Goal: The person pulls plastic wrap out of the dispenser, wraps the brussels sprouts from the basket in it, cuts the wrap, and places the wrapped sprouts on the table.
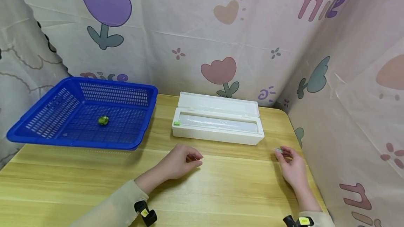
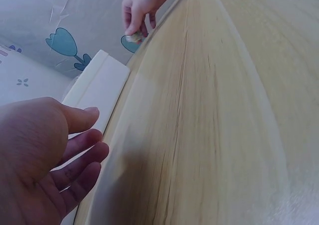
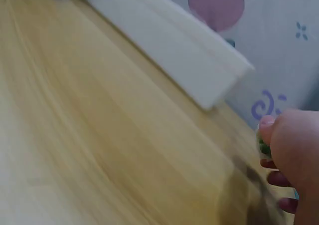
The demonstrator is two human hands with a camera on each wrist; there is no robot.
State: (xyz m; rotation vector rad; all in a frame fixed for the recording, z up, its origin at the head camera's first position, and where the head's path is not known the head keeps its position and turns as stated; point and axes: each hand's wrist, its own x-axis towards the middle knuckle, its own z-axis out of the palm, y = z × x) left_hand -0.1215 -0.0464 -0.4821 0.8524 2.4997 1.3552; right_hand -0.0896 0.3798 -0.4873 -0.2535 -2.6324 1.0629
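Note:
Between the thumb and fingers of my right hand (image 1: 293, 167) is a small shiny green-and-clear piece (image 1: 278, 150), pinched near the table's right edge. Most of that piece is covered by the fingers, so its kind cannot be told. My left hand (image 1: 180, 162) is over the middle of the table, fingers loosely bent and holding nothing. In front of it stands a long white box (image 1: 214, 136), lid (image 1: 219, 103) raised, with a roll of clear film (image 1: 217, 122) inside. A small round green shiny thing (image 1: 103, 120) lies in the blue basket (image 1: 104, 145) at the left.
A light wooden table (image 1: 227, 185) carries everything. Printed cloth (image 1: 176, 16) hangs behind it and along the right side. One small green tab (image 1: 177, 123) sits at the left end of the white box. Both wrists wear black camera mounts.

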